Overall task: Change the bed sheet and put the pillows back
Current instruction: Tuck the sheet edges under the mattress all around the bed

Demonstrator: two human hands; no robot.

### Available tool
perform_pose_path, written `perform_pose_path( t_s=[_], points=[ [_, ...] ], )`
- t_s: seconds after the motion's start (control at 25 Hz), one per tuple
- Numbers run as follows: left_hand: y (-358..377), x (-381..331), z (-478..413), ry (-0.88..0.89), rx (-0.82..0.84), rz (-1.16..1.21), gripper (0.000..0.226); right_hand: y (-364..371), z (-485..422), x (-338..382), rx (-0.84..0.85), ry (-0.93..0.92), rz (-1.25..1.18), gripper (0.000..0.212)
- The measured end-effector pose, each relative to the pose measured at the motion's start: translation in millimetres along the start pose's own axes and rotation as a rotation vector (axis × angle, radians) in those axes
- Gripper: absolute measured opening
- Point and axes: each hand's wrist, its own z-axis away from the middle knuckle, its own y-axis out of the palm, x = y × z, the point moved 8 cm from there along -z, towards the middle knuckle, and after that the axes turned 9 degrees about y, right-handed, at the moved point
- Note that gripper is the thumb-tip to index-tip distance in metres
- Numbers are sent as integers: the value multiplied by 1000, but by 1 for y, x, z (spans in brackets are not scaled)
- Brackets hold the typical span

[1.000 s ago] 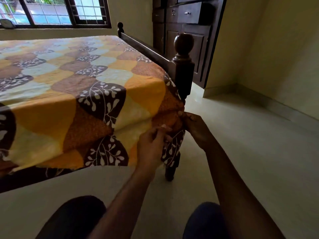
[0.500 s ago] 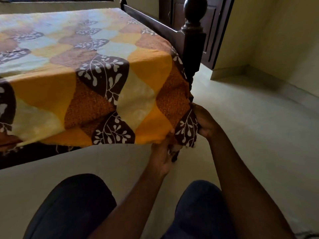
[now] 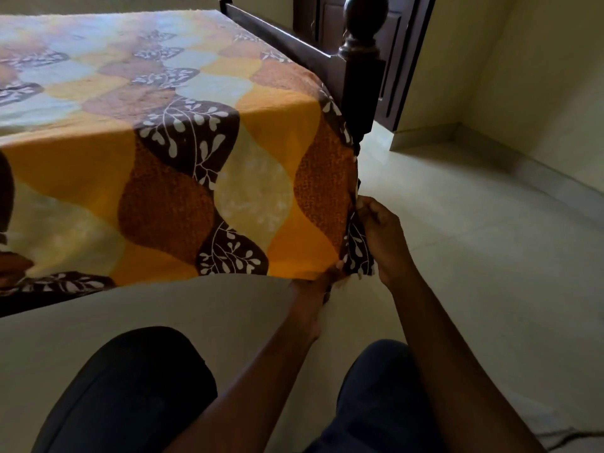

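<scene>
A patterned bed sheet (image 3: 170, 165) in orange, cream and brown leaf shapes lies spread over the bed, filling the frame from 9 o'clock to the centre. Its long axis runs from the near corner away toward 11 o'clock, its side hangs down toward the floor (image 3: 474, 289), and the near corner points to about 5 o'clock. At 7 o'clock is the person's dark-clad left knee (image 3: 130, 387). Just below centre the left hand (image 3: 312, 289) reaches under the hem at the corner, thumb on the cloth and fingers hidden beneath it, pinching the hem. Just to the right, the right hand (image 3: 384, 237) pinches the corner's vertical fold between curled fingers and thumb. Above them, at 1 o'clock, stands the dark wooden bedpost (image 3: 359, 80), with a dark wardrobe (image 3: 405, 60) behind it.
</scene>
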Motion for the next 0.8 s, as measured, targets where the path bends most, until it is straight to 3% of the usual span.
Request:
perform_pose_path(
  t_s=[0.12,0.2,0.28,0.36,0.44,0.48,0.56,0.68,0.72,0.8],
  points=[
    [-1,5,-5,-4,-35,-12,24,11,9,10,2,-111,196,35],
    [-1,12,-11,-53,-72,-25,18,18,10,19,-13,-226,354,30],
    [1,19,-15,-106,-96,-25,21,14,1,18,-34,-213,355,29],
    [0,23,-12,-166,-117,49,26,11,-14,6,82,-68,193,32],
    [-2,33,-5,-266,-122,183,19,17,-28,-9,319,82,-38,41],
    [0,36,1,-320,-110,256,26,22,-30,-14,444,144,-165,46],
    [12,37,6,-353,-34,432,56,35,-32,-20,637,231,-381,47],
    [30,20,4,-241,90,662,97,48,-34,-28,740,287,-480,59],
    [30,16,-1,-184,99,707,97,49,-34,-30,751,300,-505,59],
    [18,10,-6,-79,-16,652,74,48,-32,-28,734,305,-527,45]
  ],
)
